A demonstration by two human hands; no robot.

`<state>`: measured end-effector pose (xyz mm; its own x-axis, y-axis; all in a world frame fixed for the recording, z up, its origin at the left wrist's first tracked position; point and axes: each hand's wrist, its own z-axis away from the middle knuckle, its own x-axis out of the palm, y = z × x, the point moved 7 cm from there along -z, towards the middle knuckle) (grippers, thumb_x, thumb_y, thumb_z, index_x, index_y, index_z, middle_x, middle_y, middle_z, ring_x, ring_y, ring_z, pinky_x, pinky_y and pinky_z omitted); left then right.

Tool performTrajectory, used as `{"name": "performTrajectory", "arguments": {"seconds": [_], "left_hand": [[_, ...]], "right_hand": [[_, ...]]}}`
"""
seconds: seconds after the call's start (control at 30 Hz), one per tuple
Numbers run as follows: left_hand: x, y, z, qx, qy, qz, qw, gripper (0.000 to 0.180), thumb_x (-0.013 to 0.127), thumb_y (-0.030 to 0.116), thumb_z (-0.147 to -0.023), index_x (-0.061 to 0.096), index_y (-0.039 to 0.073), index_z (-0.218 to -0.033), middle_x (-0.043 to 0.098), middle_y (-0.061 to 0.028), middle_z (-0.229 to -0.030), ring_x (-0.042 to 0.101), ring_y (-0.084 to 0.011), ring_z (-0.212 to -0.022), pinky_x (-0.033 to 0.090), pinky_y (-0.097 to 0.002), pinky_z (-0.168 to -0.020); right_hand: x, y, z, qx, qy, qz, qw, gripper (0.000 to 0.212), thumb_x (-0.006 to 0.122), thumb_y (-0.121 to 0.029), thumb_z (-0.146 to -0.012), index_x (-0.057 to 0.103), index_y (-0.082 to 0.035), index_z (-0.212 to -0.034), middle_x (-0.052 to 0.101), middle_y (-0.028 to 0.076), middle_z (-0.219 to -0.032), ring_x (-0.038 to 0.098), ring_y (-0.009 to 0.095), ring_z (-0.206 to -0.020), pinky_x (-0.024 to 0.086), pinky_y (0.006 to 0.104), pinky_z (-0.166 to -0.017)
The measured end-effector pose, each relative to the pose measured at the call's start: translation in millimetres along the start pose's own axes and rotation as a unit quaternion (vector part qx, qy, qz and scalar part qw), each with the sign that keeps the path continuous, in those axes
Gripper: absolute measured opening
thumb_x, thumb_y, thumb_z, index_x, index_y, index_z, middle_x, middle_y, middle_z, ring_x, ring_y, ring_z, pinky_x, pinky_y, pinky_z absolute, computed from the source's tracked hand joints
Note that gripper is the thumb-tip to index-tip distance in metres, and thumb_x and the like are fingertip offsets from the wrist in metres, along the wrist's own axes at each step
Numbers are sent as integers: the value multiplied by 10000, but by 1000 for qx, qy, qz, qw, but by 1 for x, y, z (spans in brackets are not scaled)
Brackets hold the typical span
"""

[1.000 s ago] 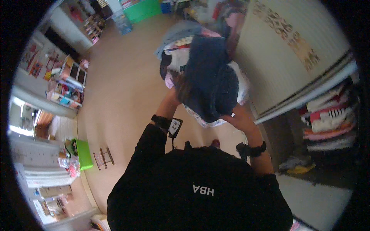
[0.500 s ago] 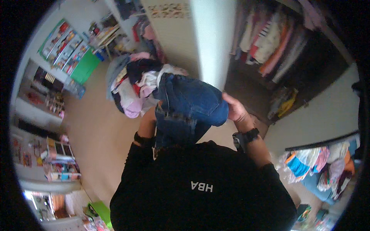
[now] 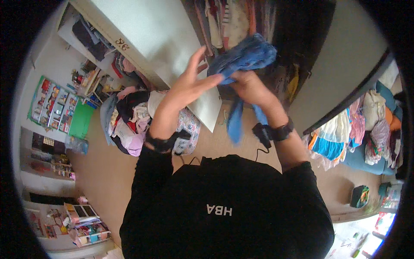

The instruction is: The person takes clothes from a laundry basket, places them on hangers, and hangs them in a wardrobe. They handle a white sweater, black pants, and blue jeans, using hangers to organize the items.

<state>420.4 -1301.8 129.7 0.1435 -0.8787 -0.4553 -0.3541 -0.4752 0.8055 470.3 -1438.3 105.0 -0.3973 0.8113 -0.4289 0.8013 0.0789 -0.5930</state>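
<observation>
My right hand [image 3: 251, 87] grips a bunched pair of blue jeans [image 3: 252, 54], raised in front of the open wardrobe. Loose blue strips of cloth hang below that hand; motion blur softens them. My left hand [image 3: 189, 86] is at the left side of the bundle with its fingers spread. Its thumb reaches the edge of the denim, and whether it touches cannot be made out.
Hanging clothes [image 3: 226, 26] fill the wardrobe, between a white door [image 3: 151, 39] and a grey door [image 3: 332, 56]. A clothes heap [image 3: 133, 116] stands at left. More clothes [image 3: 340, 138] lie at right by a blue seat [image 3: 366, 162]. Green-framed shelves [image 3: 56, 105] stand far left.
The jeans have moved up and right, toward the wardrobe, and are bunched smaller. My left hand has come out from behind them with fingers spread. The view has turned right.
</observation>
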Motion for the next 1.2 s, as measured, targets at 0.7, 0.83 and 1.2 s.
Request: {"name": "performTrajectory", "arguments": {"seconds": [0.7,0.83,1.2], "left_hand": [[-12,-1,-109,-13,13,338,941,488,665,320,-848,508,38,-1214,607,-76,-1086,591,-211,-956,501,-363,-832],[-63,6,-122,18,19,268,963,484,664,339,-847,529,17,-1182,611,-87,-1086,590,-207,-949,487,-338,-836],[-82,3,-147,-7,1,178,984,517,678,385,-825,552,29,-1178,619,-75,-1109,589,-194,-995,471,-341,-869]], "right_hand": [[-142,62,-18,291,215,203,910,304,697,-204,-784,632,-17,-1015,680,113,-889,637,219,-810,507,363,-749],[-185,41,-21,180,179,96,962,332,685,-202,-806,617,-35,-1085,666,90,-958,623,194,-868,492,336,-805],[-227,25,-58,243,119,45,962,160,627,-97,-840,644,-21,-980,635,26,-861,563,137,-765,460,298,-703]]}}
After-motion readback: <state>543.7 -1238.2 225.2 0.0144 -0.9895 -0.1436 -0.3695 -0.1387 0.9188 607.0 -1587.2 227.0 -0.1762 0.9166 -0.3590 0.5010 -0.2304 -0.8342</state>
